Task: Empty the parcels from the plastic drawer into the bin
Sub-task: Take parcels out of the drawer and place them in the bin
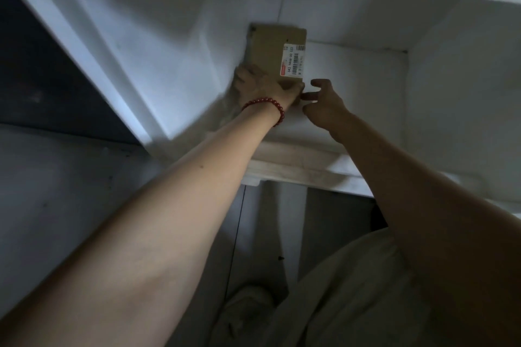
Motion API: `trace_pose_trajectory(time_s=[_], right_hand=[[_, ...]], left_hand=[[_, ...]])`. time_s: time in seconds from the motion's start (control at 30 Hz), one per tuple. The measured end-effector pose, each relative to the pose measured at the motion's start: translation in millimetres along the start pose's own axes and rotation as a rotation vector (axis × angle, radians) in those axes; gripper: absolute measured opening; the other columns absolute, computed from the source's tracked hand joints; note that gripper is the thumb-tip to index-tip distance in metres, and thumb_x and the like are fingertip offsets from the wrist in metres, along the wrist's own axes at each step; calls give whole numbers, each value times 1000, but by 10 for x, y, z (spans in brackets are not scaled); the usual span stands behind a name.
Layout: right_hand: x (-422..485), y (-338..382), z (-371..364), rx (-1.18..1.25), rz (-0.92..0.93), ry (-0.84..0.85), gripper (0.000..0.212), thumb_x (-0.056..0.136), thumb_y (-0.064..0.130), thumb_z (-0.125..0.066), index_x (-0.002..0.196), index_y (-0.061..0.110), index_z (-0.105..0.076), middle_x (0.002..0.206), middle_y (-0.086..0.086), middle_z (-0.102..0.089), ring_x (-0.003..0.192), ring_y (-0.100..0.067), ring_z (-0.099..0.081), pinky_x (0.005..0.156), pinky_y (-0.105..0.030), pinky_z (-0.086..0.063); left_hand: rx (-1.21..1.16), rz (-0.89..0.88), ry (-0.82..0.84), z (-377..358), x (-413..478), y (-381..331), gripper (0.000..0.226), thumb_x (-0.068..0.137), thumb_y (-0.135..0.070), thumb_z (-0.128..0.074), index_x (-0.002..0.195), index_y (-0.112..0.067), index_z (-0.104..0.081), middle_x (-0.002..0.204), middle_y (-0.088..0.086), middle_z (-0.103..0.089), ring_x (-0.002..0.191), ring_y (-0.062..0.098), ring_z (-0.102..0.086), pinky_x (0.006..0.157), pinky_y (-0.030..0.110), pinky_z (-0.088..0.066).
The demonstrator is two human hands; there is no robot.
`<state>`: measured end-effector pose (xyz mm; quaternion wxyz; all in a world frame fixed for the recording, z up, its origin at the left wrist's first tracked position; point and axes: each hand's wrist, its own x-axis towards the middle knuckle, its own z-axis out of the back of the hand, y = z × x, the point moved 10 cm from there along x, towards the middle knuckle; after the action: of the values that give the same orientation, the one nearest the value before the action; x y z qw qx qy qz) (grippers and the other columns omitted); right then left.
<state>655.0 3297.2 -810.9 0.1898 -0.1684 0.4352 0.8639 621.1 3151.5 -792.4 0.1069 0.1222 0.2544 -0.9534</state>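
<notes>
Pretty dim shot, looking down over both bare forearms into a white plastic drawer, the kind with a cloudy lip along the near edge. The only parcel I can see is a flat brown cardboard one with a white barcode label on its right side. It's standing up on edge against the drawer's left inner wall, near the back corner, tilted a bit.

The left grip has hold of the parcel's bottom end, with the fingers wrapped round the left edge and the thumb side across the front. There's a red bead bracelet on that wrist. That hand and the parcel's left edge are a bit smeared, so I can't make out the exact finger placement.

The right grip is just beside the parcel's lower right corner. Its fingers are loosely curled with nothing in them, and one fingertip points at the corner. I honestly can't tell if it touches the cardboard or the other hand.

Below the drawer there's dark floor, and some pale cloth fills the bottom right.
</notes>
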Motion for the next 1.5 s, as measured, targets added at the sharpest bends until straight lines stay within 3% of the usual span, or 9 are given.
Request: trace_pose_trajectory(time_s=[0.3,0.43,0.57,0.67,0.73,0.87,1.0,1.3,1.5], right_hand=[[-37,14,-107,-35,77,119,60,92,-2,-44,148,16,-32,139,-10,-51,124,-28,-49,87,-28,-40],[-77,-19,13,-79,94,53,61,90,-8,-41,145,18,-38,142,-10,-46,127,-26,-46,92,-30,-41],[-217,12,287,24,72,-122,51,98,21,-51,146,16,-32,144,-13,-44,128,-27,-48,104,-35,-40],[-385,-8,557,238,25,-240,74,95,42,-55,151,14,-16,147,-17,-41,131,-31,-45,108,-40,-39],[-544,-16,718,348,23,-271,80,93,47,-55,152,17,-10,148,-15,-40,130,-31,-47,104,-43,-45],[-976,-70,914,531,58,-211,75,94,41,-57,151,24,-12,116,-6,-57,99,-24,-66,79,-33,-57],[-1468,-194,1025,643,71,-178,52,93,31,-62,138,22,-37,97,-7,-62,74,-20,-68,61,-30,-57],[-2556,-357,1357,701,125,-170,14,95,28,-58,100,15,-55,81,-2,-63,61,-11,-66,54,-22,-52],[-3153,-740,1634,746,79,-245,26,97,31,-53,104,6,-57,72,-3,-64,68,-16,-64,58,-21,-51]], left_hand=[[25,33,-41,-14,-30,6,118,69,-62,-70,146,3,-8,146,18,-25,134,32,-31,104,36,-35],[94,-33,-95,160,-121,-72,117,64,-64,-71,144,1,-16,143,18,-27,131,34,-34,101,37,-37],[44,-146,-106,320,-335,-231,113,59,-68,-72,142,-5,-30,137,14,-38,126,32,-39,100,36,-41],[-10,-218,-47,381,-581,-274,99,54,-66,-72,132,-11,-46,125,10,-48,110,26,-51,84,31,-49],[-29,-260,-97,527,-806,-272,103,52,-61,-75,134,-9,-39,127,12,-44,111,29,-46,78,27,-40],[-31,-405,-149,794,-1328,-309,103,54,-64,-73,137,-16,-35,126,10,-39,115,30,-43,89,30,-38],[-21,-538,-139,964,-1874,-312,104,56,-61,-76,141,-20,-33,128,8,-36,119,29,-43,98,30,-38],[-79,-717,-114,1258,-2766,-552,107,59,-54,-77,145,-13,-28,137,5,-33,128,19,-37,103,17,-24],[-173,-818,-85,1175,-3250,-903,99,62,-50,-80,142,-11,-34,136,6,-37,126,17,-38,96,8,-19]])
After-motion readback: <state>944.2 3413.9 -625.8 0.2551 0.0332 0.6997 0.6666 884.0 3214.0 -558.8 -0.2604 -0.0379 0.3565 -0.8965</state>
